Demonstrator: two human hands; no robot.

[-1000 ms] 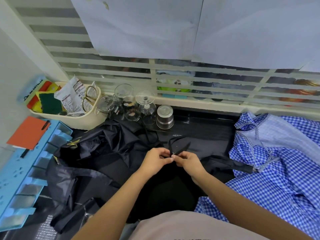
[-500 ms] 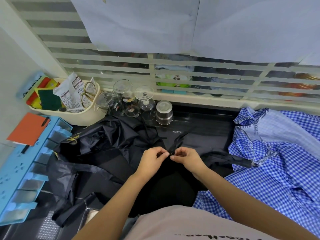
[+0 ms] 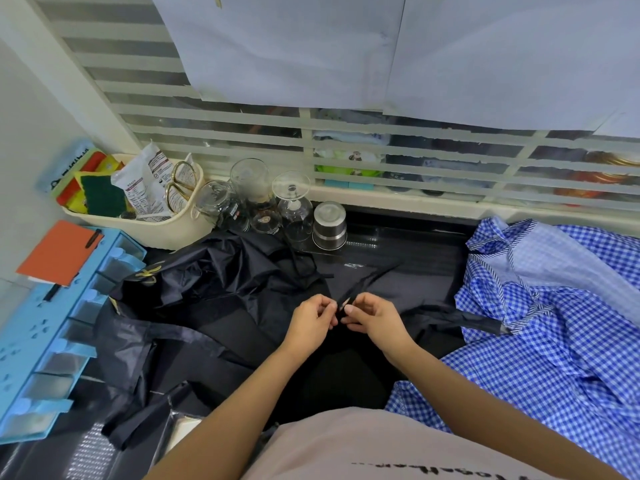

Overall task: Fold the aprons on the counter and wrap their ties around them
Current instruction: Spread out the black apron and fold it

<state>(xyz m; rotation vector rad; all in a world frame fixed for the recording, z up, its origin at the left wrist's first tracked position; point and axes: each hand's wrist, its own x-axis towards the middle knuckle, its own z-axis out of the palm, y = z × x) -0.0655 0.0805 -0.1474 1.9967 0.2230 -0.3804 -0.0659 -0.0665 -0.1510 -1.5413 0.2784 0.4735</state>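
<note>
Black apron lies crumpled across the dark table, thin and slick like nylon. We hold its narrow tie in front of us, left hand and right hand each with a tight pinching grip on the strap, fingertips nearly touching. We judge the flat, slippery ribbon could twist or slide free. A hard tug might drag loose folds into the upturned glasses and steel cup just behind, or catch the blue checked garment alongside.
</note>
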